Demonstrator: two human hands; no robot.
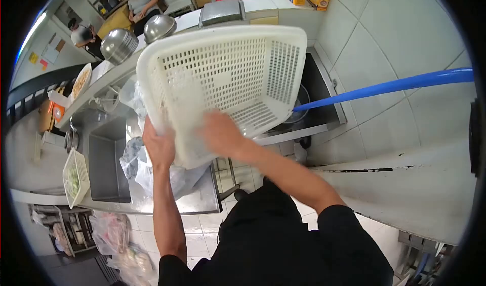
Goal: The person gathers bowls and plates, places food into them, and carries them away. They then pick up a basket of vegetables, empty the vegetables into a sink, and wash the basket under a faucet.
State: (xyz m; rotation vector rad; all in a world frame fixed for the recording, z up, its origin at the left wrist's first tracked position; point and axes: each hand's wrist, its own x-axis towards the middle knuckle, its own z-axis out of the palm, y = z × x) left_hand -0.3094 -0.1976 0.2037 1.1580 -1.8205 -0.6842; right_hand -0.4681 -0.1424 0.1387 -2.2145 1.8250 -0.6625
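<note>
A large white perforated plastic basket (223, 78) is tilted up on its side in front of me, its open side toward me. My left hand (160, 143) is closed on the basket's left rim. My right hand (221, 134) is at the basket's lower left part, smeared by motion, so its fingers cannot be made out. A whitish blur, perhaps wet or clear plastic, lies against the inner wall beside it. Clear plastic bags (172, 182) lie on the steel counter beneath my left hand.
A steel sink (109, 159) is to the left, with a small white basket of greens (73, 179) beside it. A blue hose (385, 89) runs from the right into a dark basin (324, 103). Metal bowls (119, 45) stand on the ledge. Two people sit or stand behind it.
</note>
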